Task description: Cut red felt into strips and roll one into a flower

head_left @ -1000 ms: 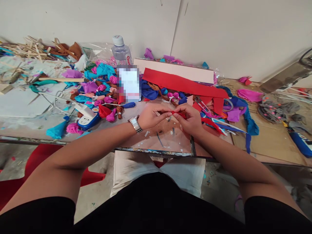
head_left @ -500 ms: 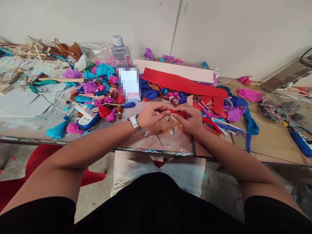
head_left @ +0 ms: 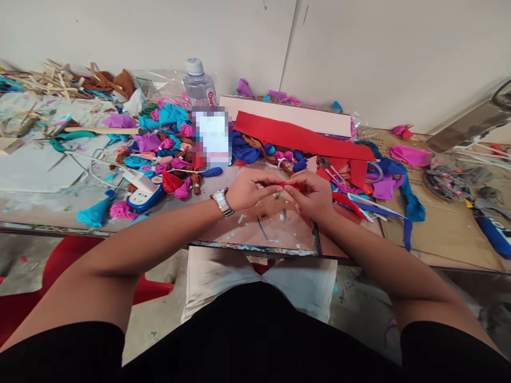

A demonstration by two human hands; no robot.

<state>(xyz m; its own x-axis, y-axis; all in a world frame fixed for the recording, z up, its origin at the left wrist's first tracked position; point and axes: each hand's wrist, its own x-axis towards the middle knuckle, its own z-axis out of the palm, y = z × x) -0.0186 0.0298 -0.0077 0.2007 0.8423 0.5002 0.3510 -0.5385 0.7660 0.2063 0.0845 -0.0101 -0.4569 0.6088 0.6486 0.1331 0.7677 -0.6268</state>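
Between my two hands, above the table's front, is a small gathered red strip point(head_left: 283, 184) that looks like crepe paper or thin cloth. My left hand point(head_left: 248, 189), with a metal watch point(head_left: 222, 202) on the wrist, pinches its left end between thumb and fingertips. The thumb and fingers of my right hand point(head_left: 313, 194) are closed round the rest of it, hiding most of it. Just behind the hands lie a long flat red strip point(head_left: 299, 136), scissors point(head_left: 330, 171) and several rolled and twisted rosettes point(head_left: 186, 130) in pink, blue, brown and red.
A lit, blurred phone screen point(head_left: 213, 138) leans against a water bottle point(head_left: 199, 88). To the left are a power socket block point(head_left: 146, 194), green-handled pliers point(head_left: 74, 137) and piled wood sticks point(head_left: 56, 80). Cardboard point(head_left: 439, 234) covers the table's right part, with a blue tape roll point(head_left: 493, 229).
My fingers have shifted slightly on the red strip, and its end at the fingertips looks more bunched together. The arms stay nearly in place; the things on the table have not moved.
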